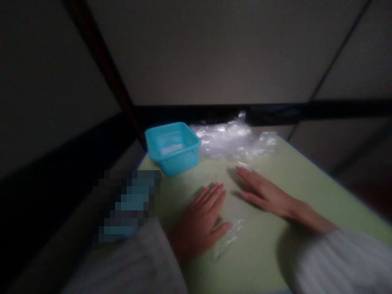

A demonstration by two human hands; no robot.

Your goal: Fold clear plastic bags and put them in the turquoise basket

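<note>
1. Nearest, a clear plastic film (230,241) lies on the pale green table (257,265), its crinkled near part glinting by the thumb of the left hand (200,222). Its outline is too sheer to trace. Such creases are best eased outward with light strokes, not pushed toward the middle.
2. That hand is palm-down, fingers together, thumb spread, gripping nothing. It seems well placed to anchor the film — broad, even pressure should pucker it less than fingertips would.
3. The right hand (266,194), a little farther out, is stretched flat with its thumb apart, also holding nothing; I cannot tell whether it presses or hovers. A low sweep away from the left would suit it.
4. On the left lies a pixelated object (131,208); the left sleeve (131,261) is close by, so mind the elbow.
5. Beyond stands a turquoise basket (180,164), something whitish inside, with a loose heap of clear plastic (229,141) to its right — strokes should stop short of that, lest layers catch.
</note>
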